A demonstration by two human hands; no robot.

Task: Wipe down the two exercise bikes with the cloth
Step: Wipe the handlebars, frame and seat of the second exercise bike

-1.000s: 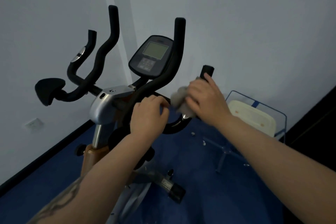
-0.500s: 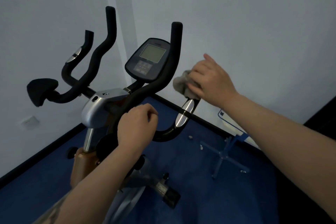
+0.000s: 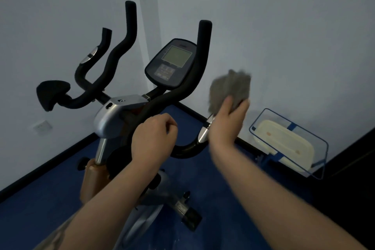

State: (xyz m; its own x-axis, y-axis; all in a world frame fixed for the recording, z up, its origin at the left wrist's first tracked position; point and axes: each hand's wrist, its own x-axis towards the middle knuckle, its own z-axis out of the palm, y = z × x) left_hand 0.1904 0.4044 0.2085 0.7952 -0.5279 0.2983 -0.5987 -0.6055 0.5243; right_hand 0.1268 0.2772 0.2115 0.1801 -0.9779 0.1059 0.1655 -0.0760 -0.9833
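Grey cloth (image 3: pixel 230 89), soft, light and easily bunched, pinched in the blurred right hand (image 3: pixel 226 122) just right of the exercise bike (image 3: pixel 113 115) console; left hand (image 3: pixel 153 138) clenches its handlebar.

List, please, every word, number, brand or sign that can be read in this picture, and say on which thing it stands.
No text can be read.
Console: the screen shows no figures; the marks on the buttons below it are too blurred.
Silver housing: a small mark, too small to read.
Bike's foot: a label, too blurred to read.
Wall socket: no lettering visible.
Cloth: plain.
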